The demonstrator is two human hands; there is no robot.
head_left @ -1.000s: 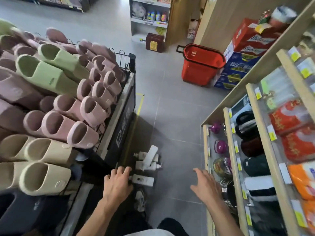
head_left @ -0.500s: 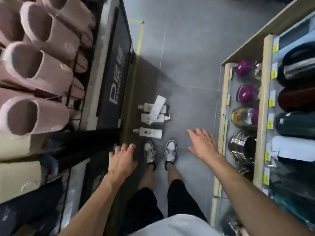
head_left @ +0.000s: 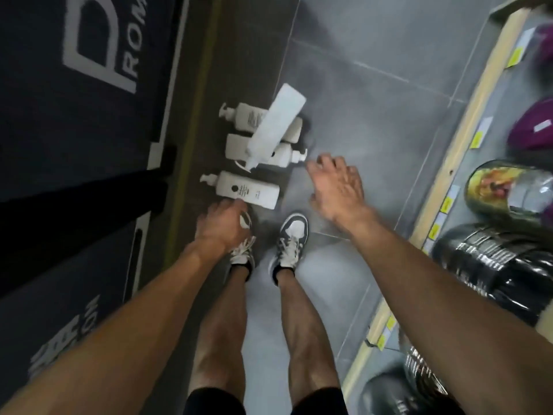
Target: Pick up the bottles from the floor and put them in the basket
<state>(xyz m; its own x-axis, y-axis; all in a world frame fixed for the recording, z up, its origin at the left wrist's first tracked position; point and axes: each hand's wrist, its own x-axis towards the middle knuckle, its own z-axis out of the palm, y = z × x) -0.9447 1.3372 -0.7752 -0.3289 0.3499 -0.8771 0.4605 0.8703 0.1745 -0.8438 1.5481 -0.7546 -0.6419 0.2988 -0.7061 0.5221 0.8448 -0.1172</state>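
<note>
Your four white bottles [head_left: 275, 127] are smooth plastic pump flasks lying on the matte grey tile floor [head_left: 374, 115]. One is slanted across two others, just ahead of your sneakers [head_left: 291, 235]. A dark printed display stand [head_left: 74, 115] crowds the left, a wood-edged shelf [head_left: 466, 121] the right. Both hands are lower than half a second ago. Your left hand [head_left: 223, 224] is loosely bent at the nearest bottle [head_left: 248, 190], holding nothing. Your right hand [head_left: 336, 187] is spread and empty.

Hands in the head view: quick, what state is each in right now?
Left hand: at the edge of the nearest bottle; grip cannot be told.
Right hand: open, fingers spread, holding nothing.
</note>
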